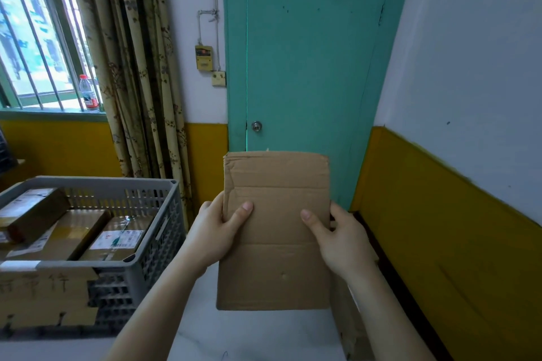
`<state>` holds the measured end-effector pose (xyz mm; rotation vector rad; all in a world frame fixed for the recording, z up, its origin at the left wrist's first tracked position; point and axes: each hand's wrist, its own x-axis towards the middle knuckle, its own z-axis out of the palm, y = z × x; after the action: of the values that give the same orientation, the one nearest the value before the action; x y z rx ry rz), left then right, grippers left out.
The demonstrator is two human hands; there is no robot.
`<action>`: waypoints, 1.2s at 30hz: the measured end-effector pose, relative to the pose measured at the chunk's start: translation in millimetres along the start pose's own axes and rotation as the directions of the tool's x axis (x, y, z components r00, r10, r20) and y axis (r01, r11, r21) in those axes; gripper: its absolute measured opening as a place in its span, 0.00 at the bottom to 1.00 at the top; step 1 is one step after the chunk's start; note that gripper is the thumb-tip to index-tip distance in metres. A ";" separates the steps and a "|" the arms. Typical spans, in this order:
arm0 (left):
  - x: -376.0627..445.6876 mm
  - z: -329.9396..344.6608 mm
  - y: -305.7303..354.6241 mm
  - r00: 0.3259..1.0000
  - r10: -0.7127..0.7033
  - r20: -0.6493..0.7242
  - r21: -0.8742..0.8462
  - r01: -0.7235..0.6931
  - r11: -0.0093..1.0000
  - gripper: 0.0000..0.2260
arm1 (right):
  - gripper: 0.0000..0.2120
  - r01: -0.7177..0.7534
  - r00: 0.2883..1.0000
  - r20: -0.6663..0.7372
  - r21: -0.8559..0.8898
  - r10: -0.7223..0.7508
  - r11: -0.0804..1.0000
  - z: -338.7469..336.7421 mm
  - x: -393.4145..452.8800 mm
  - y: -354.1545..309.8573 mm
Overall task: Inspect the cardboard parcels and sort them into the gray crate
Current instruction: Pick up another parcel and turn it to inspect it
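A flat brown cardboard parcel [275,179] is held upright in front of me, its plain face towards the camera. My left hand [217,231] grips its left edge with the thumb across the front. On the right edge my right hand [340,240] grips it the same way. The gray crate [164,231] stands at the lower left on the white table. Inside lie several taped cardboard parcels [117,239] with shipping labels.
A cardboard sign [47,296] with handwritten characters hangs on the crate's front. A teal door [308,53] is straight ahead and a yellow-and-white wall [457,214] runs along the right. More cardboard [347,308] stands behind the held parcel. A water bottle [89,94] sits on the windowsill.
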<state>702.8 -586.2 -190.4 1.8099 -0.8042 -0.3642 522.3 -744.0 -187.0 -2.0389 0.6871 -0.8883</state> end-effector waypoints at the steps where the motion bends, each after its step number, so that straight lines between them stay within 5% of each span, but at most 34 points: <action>1: 0.1 -0.1 -0.7 1.000 0.003 -0.005 -0.016 -0.003 1.000 0.27 | 0.08 0.002 1.000 0.002 0.004 -0.002 1.000 -1.4 0.6 -0.7; 12: -7.1 -3.0 7.5 0.999 -0.034 -0.042 -0.067 0.031 0.997 0.22 | 0.03 -0.016 1.000 -0.001 0.017 0.016 1.000 -7.5 4.5 -2.9; 18: -1.4 -4.4 18.4 0.984 -0.028 -0.179 0.026 0.034 0.999 0.30 | 0.19 -0.030 0.999 0.026 -0.032 0.031 0.999 -6.5 5.0 -9.2; 24: -8.4 -6.3 17.4 0.991 -0.048 -0.128 -0.055 0.042 0.998 0.30 | 0.20 -0.058 0.997 0.044 0.004 0.058 0.998 -12.0 3.7 -16.5; 31: -5.1 -10.2 25.0 0.975 -0.190 -0.114 -0.156 0.171 0.973 0.30 | 0.34 -0.111 0.994 -0.025 -0.123 0.108 0.986 -12.2 7.2 -26.2; 36: -6.4 -13.6 16.7 0.988 -0.144 0.060 -0.233 0.154 0.960 0.26 | 0.25 -0.155 0.982 0.111 -0.007 0.155 0.988 -14.6 5.6 -17.4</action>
<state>700.3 -575.6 -170.8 1.6453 -0.6262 -0.5748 517.1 -745.1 -164.2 -1.9867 0.7712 -0.6809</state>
